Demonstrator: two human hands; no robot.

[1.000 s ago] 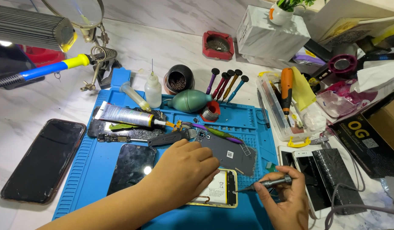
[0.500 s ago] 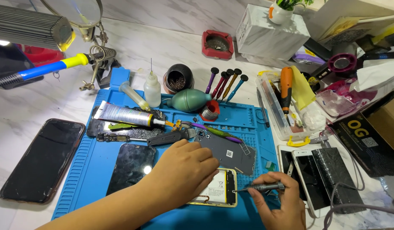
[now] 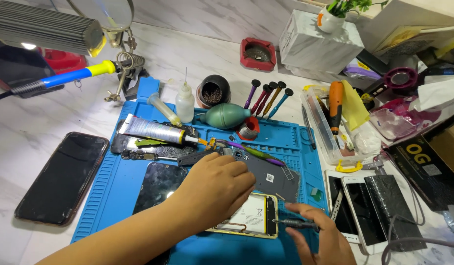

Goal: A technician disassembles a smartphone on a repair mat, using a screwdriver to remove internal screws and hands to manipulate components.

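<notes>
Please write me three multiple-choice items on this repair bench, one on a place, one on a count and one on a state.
1. Where does the dark phone with the black glass screen lie?
A. on the white marble table, left of the blue silicone work mat
B. on the mat
C. in the clear plastic tray

2. How many upright screwdrivers with round black tops stand behind the mat?
A. two
B. four
C. seven

3. What is the right hand doing?
A. resting empty
B. gripping a slim dark screwdriver
C. holding the green rubber air blower

Answers: 1 A, it lies off the mat's left edge; 2 B, four round tops show; 3 B, its fingers close around the tool.
</notes>
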